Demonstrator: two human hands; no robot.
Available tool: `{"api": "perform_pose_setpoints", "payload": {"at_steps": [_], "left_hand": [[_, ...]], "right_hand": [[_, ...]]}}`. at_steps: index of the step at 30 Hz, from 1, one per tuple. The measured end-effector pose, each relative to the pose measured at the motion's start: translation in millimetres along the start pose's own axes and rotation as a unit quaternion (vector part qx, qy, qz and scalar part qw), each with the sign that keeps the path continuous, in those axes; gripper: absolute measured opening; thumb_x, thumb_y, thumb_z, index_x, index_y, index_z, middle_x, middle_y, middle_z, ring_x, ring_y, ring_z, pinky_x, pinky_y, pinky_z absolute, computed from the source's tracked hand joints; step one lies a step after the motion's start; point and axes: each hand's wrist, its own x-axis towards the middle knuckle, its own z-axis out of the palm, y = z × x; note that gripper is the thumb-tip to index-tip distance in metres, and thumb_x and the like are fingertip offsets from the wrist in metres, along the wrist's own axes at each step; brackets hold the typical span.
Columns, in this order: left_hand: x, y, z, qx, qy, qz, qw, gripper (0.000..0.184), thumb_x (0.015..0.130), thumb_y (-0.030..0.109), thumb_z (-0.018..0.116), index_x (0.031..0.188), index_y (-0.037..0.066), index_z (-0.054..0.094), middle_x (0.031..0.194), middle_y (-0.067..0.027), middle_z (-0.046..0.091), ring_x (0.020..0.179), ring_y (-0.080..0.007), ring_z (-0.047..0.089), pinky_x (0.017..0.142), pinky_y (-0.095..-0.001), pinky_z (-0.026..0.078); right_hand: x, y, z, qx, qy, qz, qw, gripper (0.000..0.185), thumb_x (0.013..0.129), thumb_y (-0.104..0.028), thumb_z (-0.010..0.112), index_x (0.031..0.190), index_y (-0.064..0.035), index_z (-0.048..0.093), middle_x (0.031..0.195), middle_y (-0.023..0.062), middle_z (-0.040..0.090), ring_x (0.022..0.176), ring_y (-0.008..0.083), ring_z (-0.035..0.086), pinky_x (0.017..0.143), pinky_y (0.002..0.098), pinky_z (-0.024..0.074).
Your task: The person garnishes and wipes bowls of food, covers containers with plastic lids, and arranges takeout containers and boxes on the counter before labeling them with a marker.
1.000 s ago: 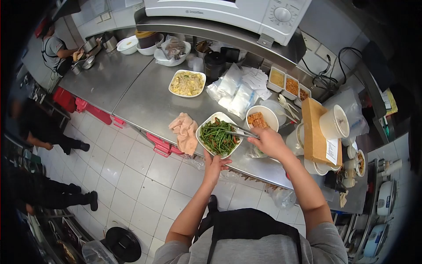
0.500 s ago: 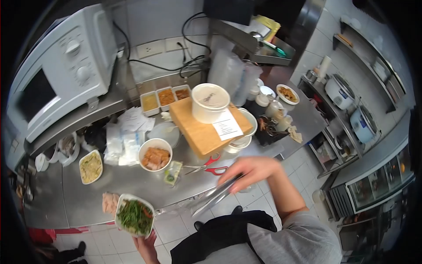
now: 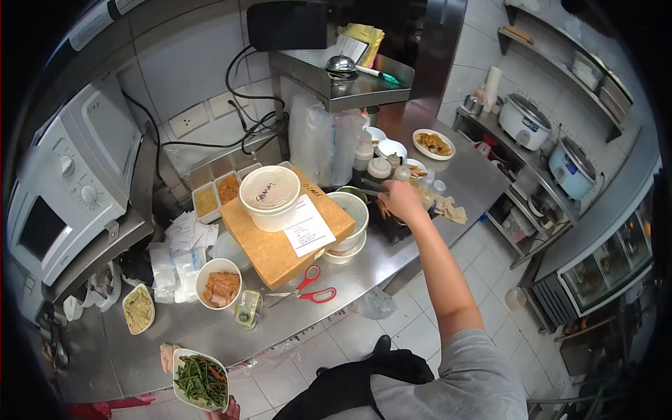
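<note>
At the lower left, my left hand (image 3: 225,411) holds the rim of a white bowl of green beans (image 3: 201,379) near the counter's front edge. My right hand (image 3: 402,201) is stretched out over a dark container (image 3: 393,229) among the bottles, its fingers closed on metal tongs (image 3: 372,187). The tips of the tongs are hard to make out. Left of this hand are stacked round tubs (image 3: 348,217) and a brown box (image 3: 269,255) with a lidded white tub (image 3: 269,196) and a paper slip on it.
A bowl of meat pieces (image 3: 218,283), a small packet (image 3: 248,309) and red-handled scissors (image 3: 308,285) lie on the counter (image 3: 280,329). A noodle plate (image 3: 433,144) stands farther back. The microwave (image 3: 77,182) is at left, a metal shelf (image 3: 371,94) above.
The view has swung to the right. My right hand, with the tongs, has moved from the green beans to the bottles and dark container. My left hand still holds the bowl.
</note>
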Motion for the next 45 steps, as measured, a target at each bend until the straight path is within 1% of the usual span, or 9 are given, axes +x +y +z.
{"api": "perform_pose_setpoints", "payload": {"at_steps": [9, 14, 17, 23, 29, 37, 39, 43, 45], "left_hand": [[-15.4, -22.7, -3.7, -0.125, 0.088, 0.009, 0.988, 0.044, 0.087, 0.020, 0.050, 0.125, 0.008, 0.032, 0.102, -0.0208, 0.058, 0.077, -0.0310, 0.065, 0.061, -0.0348, 0.057], [-38.6, -26.9, -15.0, -0.131, 0.122, 0.017, 0.984, 0.045, 0.088, 0.016, 0.046, 0.129, 0.009, 0.027, 0.103, -0.0213, 0.058, 0.077, -0.0323, 0.065, 0.064, -0.0365, 0.057], [-39.6, -38.6, -39.0, -0.130, 0.134, 0.013, 0.982, 0.047, 0.087, 0.011, 0.042, 0.131, 0.011, 0.024, 0.104, -0.0209, 0.058, 0.077, -0.0323, 0.065, 0.065, -0.0364, 0.057], [-40.6, -42.6, -59.1, -0.104, 0.153, 0.030, 0.982, 0.049, 0.085, 0.008, 0.039, 0.132, 0.011, 0.024, 0.108, -0.0214, 0.056, 0.081, -0.0329, 0.065, 0.068, -0.0389, 0.057], [-48.3, -28.4, -60.6, -0.108, 0.147, 0.034, 0.983, 0.057, 0.083, 0.001, 0.035, 0.137, 0.014, 0.021, 0.119, -0.0145, 0.051, 0.094, -0.0316, 0.061, 0.075, -0.0421, 0.056], [-52.2, -27.3, -43.9, -0.038, 0.110, 0.033, 0.993, 0.047, 0.081, 0.009, 0.046, 0.126, 0.006, 0.034, 0.119, -0.0148, 0.049, 0.101, -0.0297, 0.056, 0.070, -0.0449, 0.057], [-56.9, -31.8, -30.4, -0.019, 0.108, 0.047, 0.993, 0.049, 0.081, 0.010, 0.046, 0.128, 0.006, 0.033, 0.118, -0.0139, 0.051, 0.097, -0.0295, 0.059, 0.066, -0.0409, 0.058], [-58.3, -22.2, 29.9, 0.066, -0.053, 0.011, 0.996, 0.052, 0.090, 0.019, 0.048, 0.134, 0.002, 0.027, 0.123, -0.0188, 0.046, 0.103, -0.0304, 0.055, 0.074, -0.0413, 0.054], [-60.1, -29.9, 70.8, 0.095, -0.104, 0.021, 0.990, 0.055, 0.091, 0.022, 0.047, 0.136, 0.002, 0.023, 0.125, -0.0177, 0.045, 0.101, -0.0297, 0.056, 0.072, -0.0406, 0.055]], "right_hand": [[89.4, 0.0, 77.6, -0.108, -0.094, -0.117, 0.983, 0.026, 0.079, -0.029, 0.058, 0.087, -0.0058, 0.066, 0.089, 0.0160, 0.064, 0.087, 0.0324, 0.062, 0.074, 0.0439, 0.0485], [30.8, -33.0, -6.1, 0.281, 0.150, -0.152, 0.936, 0.035, 0.087, -0.030, 0.056, 0.104, 0.0008, 0.060, 0.099, 0.0108, 0.060, 0.091, 0.0218, 0.056, 0.082, 0.0306, 0.0423], [-50.9, -112.9, -45.4, 0.583, -0.004, -0.281, 0.763, 0.024, 0.087, -0.020, 0.054, 0.094, 0.0022, 0.061, 0.090, 0.0105, 0.059, 0.082, 0.0168, 0.055, 0.071, 0.0263, 0.0418], [-176.4, -345.9, 65.8, 0.394, -0.376, -0.542, 0.641, 0.009, 0.078, -0.003, 0.058, 0.083, -0.0008, 0.065, 0.070, 0.0118, 0.056, 0.064, 0.0266, 0.055, 0.057, 0.0314, 0.0417], [-251.7, -426.8, 237.3, 0.287, -0.158, -0.716, 0.616, 0.015, 0.074, -0.009, 0.057, 0.087, -0.0059, 0.064, 0.085, 0.0071, 0.061, 0.084, 0.0267, 0.057, 0.070, 0.0368, 0.0447], [-260.3, -359.7, 269.1, 0.401, -0.333, -0.594, 0.613, 0.008, 0.073, -0.012, 0.060, 0.078, -0.0077, 0.064, 0.077, 0.0119, 0.061, 0.073, 0.0307, 0.059, 0.066, 0.0389, 0.0467], [-263.6, -301.5, 244.8, 0.442, -0.557, -0.448, 0.542, 0.012, 0.079, -0.005, 0.055, 0.090, -0.0038, 0.060, 0.081, 0.0139, 0.063, 0.074, 0.0227, 0.060, 0.068, 0.0330, 0.0466], [-261.8, -147.8, 198.7, 0.505, -0.654, -0.255, 0.503, 0.019, 0.091, -0.019, 0.053, 0.094, 0.0000, 0.053, 0.079, -0.0002, 0.054, 0.074, 0.0067, 0.047, 0.067, 0.0243, 0.0420], [-258.5, -61.6, 166.2, 0.494, -0.581, -0.252, 0.595, 0.018, 0.090, -0.019, 0.053, 0.092, -0.0011, 0.054, 0.074, -0.0012, 0.050, 0.072, 0.0060, 0.044, 0.065, 0.0234, 0.0409]]}}
